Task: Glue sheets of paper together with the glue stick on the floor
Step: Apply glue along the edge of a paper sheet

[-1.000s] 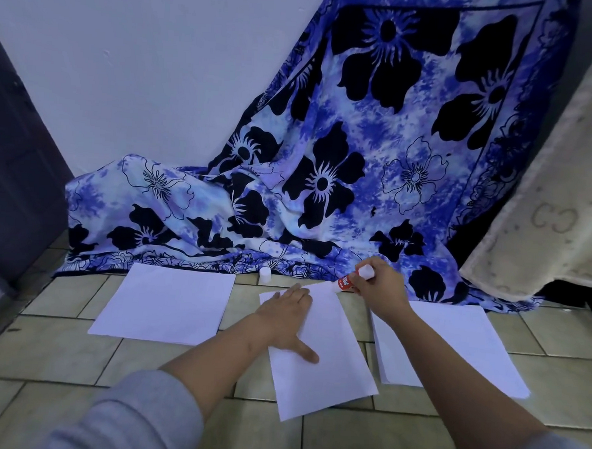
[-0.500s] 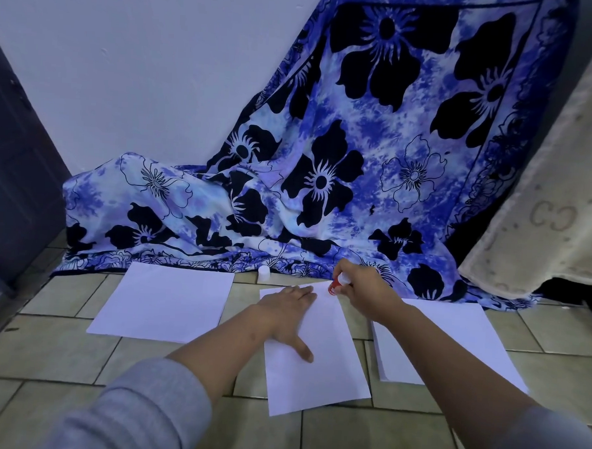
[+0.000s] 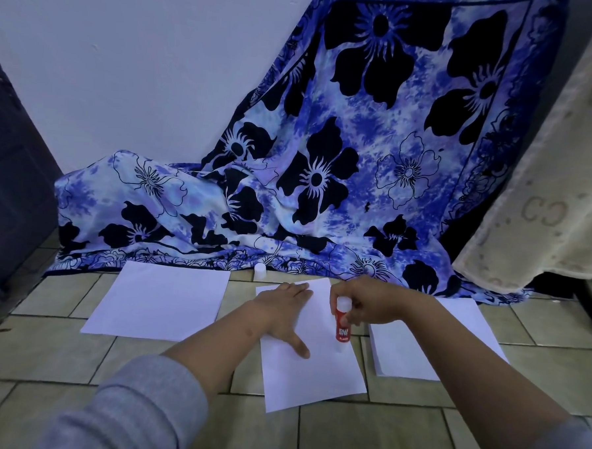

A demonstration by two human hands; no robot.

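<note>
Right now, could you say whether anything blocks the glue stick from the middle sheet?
Nothing visible does: the right hand holds the glue stick tip-down on the middle sheet, left hand beside it.

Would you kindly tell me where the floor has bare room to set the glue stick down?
Widest bare tiled floor lies nearer than the left sheet, left of the left forearm. More lies at the middle sheet's near edge. Crowded: the gap between middle sheet and right paper stack is narrow, and the white cap sits by the floral cloth.
</note>
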